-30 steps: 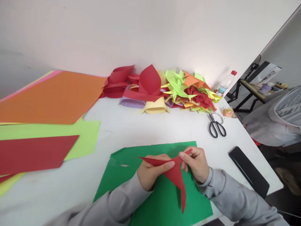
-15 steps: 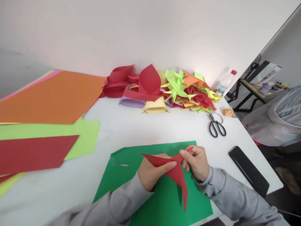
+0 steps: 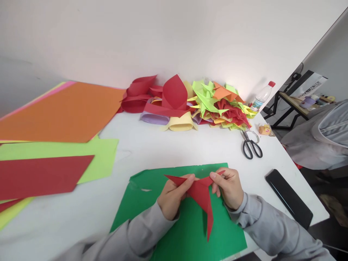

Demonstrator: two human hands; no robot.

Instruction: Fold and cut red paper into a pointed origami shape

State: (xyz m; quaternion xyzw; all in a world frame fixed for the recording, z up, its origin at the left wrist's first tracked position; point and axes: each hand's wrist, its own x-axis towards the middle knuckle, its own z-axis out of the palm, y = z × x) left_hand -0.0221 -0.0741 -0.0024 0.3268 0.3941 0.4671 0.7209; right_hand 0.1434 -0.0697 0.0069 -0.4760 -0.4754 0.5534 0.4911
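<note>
A red folded paper piece (image 3: 201, 194) with long pointed arms is held between my two hands, above a green mat (image 3: 185, 232). My left hand (image 3: 175, 195) pinches its left part, thumb on top, with one point sticking out past the fingers to the left. At the upper right, my right hand (image 3: 228, 186) grips the right point between thumb and fingers, the tip showing beyond them. A third point hangs down over the mat. The fingers beneath the paper are partly hidden.
Orange (image 3: 67, 112), light green (image 3: 103, 159) and red paper sheets (image 3: 40, 175) lie left. Along the wall are rolled paper shapes (image 3: 174, 94) and piled folded stars (image 3: 217, 105). Scissors (image 3: 252, 146), a bottle (image 3: 262, 97), a black phone-like object (image 3: 288, 197) and a person's grey clothing (image 3: 307, 141) are right.
My left thumb has moved up and left across the red paper, off its centre. The hanging point has swung slightly left. My right hand keeps its pinch.
</note>
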